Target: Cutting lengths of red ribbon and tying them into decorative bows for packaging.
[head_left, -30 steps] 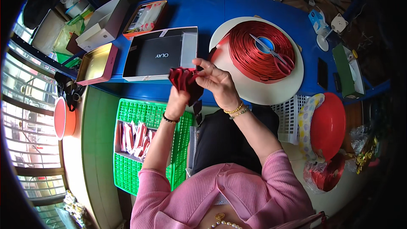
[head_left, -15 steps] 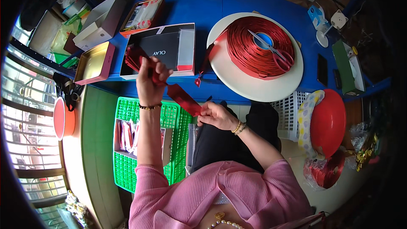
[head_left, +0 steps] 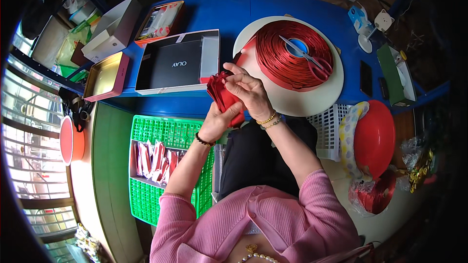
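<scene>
A: Hands, two: poses?
B: Left hand: forearm angled inward, fingers and thumb wrapped round the ribbon, grasping it. Right hand: raised at the bundle's upper end, index finger lifted, fingertips close against the folds; whether they pinch, cannot tell.
A: Ribbon, location?
B: Red, folded, upheld at the middle of the desk's near edge, just beside the black-lined box's near right corner.
A: Containers?
B: Black-lined box, near edge: pale panel along its right side. Tray, near left corner: gold inside. Orange box, toward the far left: clear packaging. Green box, near right corner: something white. Green basket, below the near edge: one carton, holding red-and-clear packets, several, loosely heaped.
</scene>
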The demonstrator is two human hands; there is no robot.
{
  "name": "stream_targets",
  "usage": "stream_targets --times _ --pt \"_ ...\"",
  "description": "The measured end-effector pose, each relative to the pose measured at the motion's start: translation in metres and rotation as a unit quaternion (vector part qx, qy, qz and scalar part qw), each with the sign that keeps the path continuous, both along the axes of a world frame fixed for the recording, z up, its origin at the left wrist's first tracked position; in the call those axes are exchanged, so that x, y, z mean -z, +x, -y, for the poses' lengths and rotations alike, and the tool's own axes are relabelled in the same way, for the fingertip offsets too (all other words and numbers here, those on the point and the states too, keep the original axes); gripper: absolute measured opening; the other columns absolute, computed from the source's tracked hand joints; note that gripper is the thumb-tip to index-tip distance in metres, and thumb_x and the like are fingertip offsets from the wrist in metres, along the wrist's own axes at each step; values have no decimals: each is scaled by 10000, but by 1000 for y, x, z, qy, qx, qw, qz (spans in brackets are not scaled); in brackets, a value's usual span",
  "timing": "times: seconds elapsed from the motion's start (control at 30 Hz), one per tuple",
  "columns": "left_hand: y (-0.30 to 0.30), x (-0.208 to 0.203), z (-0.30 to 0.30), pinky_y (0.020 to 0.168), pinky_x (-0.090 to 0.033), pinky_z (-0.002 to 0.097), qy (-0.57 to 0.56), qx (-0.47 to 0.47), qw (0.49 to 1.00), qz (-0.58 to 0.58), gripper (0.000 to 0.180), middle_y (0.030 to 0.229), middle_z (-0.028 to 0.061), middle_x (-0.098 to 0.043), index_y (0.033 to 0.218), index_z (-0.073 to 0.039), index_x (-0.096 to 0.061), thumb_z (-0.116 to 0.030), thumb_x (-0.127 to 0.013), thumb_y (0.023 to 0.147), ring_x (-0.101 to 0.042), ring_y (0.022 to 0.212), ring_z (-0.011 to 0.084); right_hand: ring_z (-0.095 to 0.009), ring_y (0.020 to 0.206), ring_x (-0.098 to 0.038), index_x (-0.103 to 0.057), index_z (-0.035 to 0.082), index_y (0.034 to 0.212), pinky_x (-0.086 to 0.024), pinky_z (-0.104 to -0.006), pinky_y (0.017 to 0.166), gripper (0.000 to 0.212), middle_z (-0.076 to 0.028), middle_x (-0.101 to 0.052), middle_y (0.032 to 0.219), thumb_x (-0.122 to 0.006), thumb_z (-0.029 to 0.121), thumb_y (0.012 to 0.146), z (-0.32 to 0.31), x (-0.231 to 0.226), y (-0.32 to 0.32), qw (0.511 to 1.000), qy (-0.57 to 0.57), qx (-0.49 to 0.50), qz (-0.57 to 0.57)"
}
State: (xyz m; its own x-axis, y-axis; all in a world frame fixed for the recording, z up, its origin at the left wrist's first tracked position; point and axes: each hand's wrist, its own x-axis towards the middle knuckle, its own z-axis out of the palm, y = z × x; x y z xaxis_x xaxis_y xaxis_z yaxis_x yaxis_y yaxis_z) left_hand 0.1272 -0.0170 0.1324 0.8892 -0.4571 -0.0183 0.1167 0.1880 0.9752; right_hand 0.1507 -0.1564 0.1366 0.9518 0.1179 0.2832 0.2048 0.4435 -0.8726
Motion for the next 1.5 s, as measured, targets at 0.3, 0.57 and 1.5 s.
stream_targets --times 0.3,0.57,1.5 --pt "29 -2 -15 731 -489 356 -236 -88 958 -136 409 709 53 -541 990 -14 -533 -389 -370 966 -557 619 182 -157 851 -605 -320 -2 1291 -477 -264 779 561 -90 -590 952 -636 124 845 11 59 -83 976 -91 -143 -133" --pt "-7 24 13 662 -445 237 -152 -52 971 -179 500 811 11 -573 1100 -50 -507 -505 -475 894 -511 631 91 -131 621 -565 -499 -17 1157 -439 -226 597 509 -116 -609 909 -403 430 935 55 -5 -60 990 -31 -107 -87" --pt "-130 73 34 619 -423 205 48 95 982 -153 201 825 -27 -569 1041 -46 -541 -213 -525 929 -510 718 29 -60 775 -574 -592 -18 985 -463 -196 680 164 -30 -630 887 -586 101 874 44 78 -150 974 -88 21 -206"
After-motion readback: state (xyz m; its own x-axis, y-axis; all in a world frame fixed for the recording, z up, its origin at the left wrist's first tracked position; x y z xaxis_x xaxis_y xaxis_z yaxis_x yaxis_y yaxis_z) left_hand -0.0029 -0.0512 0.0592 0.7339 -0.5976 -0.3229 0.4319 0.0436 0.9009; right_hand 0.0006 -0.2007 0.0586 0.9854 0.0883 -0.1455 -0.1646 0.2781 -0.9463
